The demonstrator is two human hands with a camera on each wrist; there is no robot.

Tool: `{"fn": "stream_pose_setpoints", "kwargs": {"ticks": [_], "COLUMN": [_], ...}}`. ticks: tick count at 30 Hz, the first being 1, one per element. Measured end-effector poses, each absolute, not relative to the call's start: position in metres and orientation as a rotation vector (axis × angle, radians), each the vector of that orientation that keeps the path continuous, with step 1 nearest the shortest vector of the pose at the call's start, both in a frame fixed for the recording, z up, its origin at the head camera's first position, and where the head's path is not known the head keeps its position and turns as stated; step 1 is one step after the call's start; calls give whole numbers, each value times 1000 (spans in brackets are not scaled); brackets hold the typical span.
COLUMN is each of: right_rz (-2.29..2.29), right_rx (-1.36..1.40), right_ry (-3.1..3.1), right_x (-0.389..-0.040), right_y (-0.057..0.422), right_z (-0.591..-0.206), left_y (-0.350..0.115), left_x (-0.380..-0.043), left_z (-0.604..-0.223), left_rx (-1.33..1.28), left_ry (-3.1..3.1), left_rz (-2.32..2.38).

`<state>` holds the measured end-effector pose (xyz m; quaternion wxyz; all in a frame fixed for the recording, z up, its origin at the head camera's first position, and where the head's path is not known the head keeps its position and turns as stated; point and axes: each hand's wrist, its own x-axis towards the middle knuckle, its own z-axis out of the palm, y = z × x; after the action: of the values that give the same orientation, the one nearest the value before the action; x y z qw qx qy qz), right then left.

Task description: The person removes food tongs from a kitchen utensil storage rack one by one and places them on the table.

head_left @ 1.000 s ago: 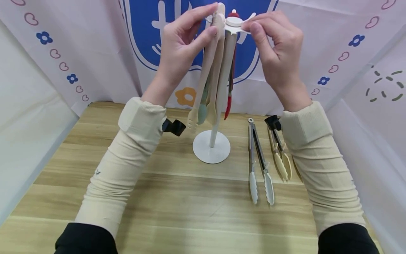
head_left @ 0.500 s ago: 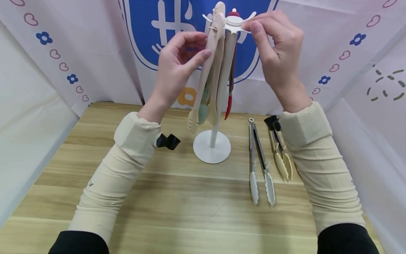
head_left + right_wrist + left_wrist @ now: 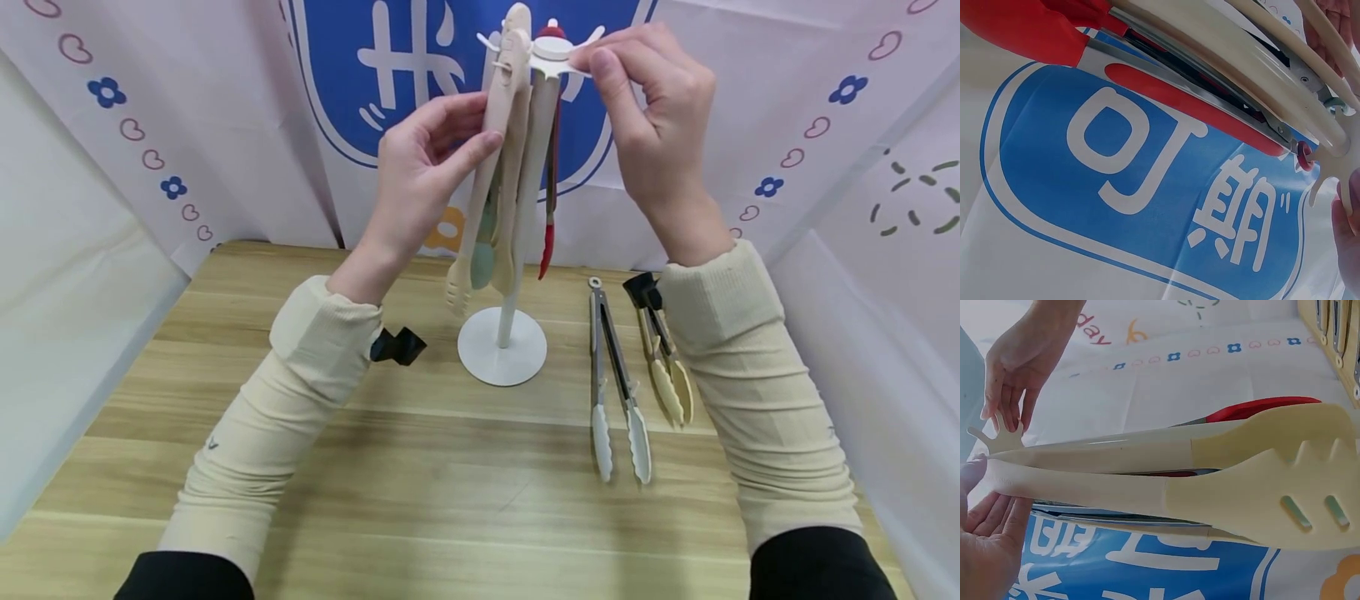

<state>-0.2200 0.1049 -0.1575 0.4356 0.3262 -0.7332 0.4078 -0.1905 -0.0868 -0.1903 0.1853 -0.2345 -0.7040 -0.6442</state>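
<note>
A white utensil stand (image 3: 537,158) with a round base rises from the wooden table, and kitchen tools hang from its hooks. My left hand (image 3: 427,158) holds the handle of a cream pasta server (image 3: 1260,494), which has tines and slots, between thumb and fingers. At the top, my right hand (image 3: 663,108) pinches one arm of the stand's hooked head (image 3: 552,55). Another cream utensil (image 3: 510,200) and a pale green-headed tool (image 3: 483,254) hang close beside the server. Red-tipped tongs (image 3: 1191,109) hang on the far side. Part of the left fingers is hidden behind the handle.
Long tongs with white tips (image 3: 621,383) lie on the wooden table (image 3: 465,500) right of the base. Shorter cream-tipped tongs (image 3: 663,358) lie beside them, near my right sleeve. A white cloth with blue print (image 3: 408,58) stands behind.
My left hand has come down from the top of the pasta server and now holds its handle lower. The right hand stays on the hooked head. The red-tipped tongs have shifted slightly right.
</note>
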Motion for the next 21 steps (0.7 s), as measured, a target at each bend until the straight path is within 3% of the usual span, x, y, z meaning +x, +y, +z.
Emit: {"fn": "stream_pose_setpoints", "kwargs": {"ticks": [21], "right_rz": [1041], "right_rx": [810], "right_ry": [-1802], "right_x": [-221], "right_y": [105], "right_z": [-158], "left_y": [-83], "left_x": [-190], "left_z": [-199], "left_rx": [-551], "left_ry": [-2172], "left_rz": [-1688]}}
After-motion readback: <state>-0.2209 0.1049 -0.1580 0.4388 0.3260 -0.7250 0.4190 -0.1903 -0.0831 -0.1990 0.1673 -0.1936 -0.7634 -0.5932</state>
